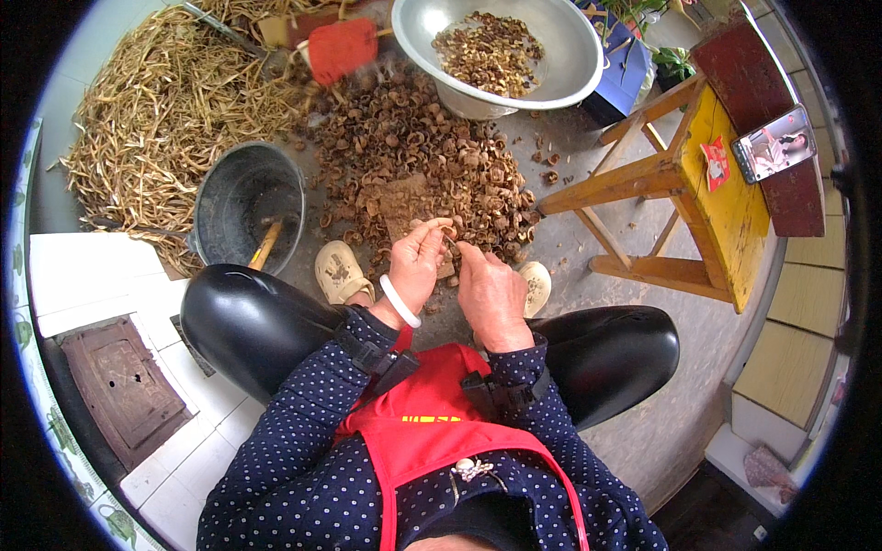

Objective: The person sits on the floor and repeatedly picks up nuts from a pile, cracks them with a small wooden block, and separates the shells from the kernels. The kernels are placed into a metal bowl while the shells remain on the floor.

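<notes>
My left hand [417, 265], with a white bangle at its wrist, pinches a piece of walnut [446, 231] between thumb and fingers. From the other side, my right hand [493, 296] grips a thin pick-like tool [451, 242], most of it hidden by the fingers. Its tip meets the walnut piece. Both hands are close together above the floor, between my knees. Beyond them spreads a heap of cracked walnut shells [475, 162], around a flat dusty block [406, 200]. A metal basin [575, 86] behind the heap holds walnut kernels [489, 55].
A dark bucket [234, 186] with a wooden tool handle [266, 244] stands left, before straw [158, 131]. To the right is a yellow wooden stool [730, 234] bearing a red packet [716, 163] and a phone [775, 144]. A blue bag [623, 76] sits behind the basin.
</notes>
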